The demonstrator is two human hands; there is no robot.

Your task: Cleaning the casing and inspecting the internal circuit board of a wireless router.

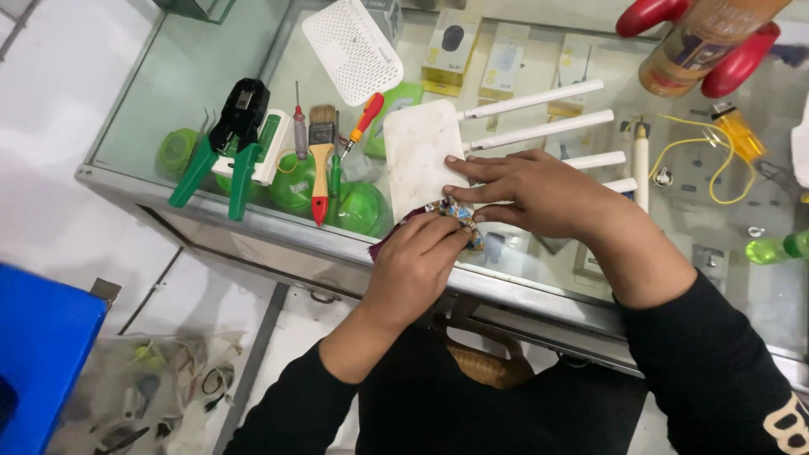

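1. The router [419,152] lies flat on the glass counter [168,93], near its front edge.
2. The right hand [539,192] rests on the router's near right corner.
3. The left hand [415,261] presses a cloth [455,212] against the router's near edge.
4. The router's antennas [533,99] stretch away to its right.
5. Left of the router lie a screwdriver [362,125], a paintbrush [321,160] and, farther left, a crimping tool [226,143].
6. Behind the router lies a perforated cover [352,38].
7. Far right of the router, beyond the antennas, lies a wire [716,160].
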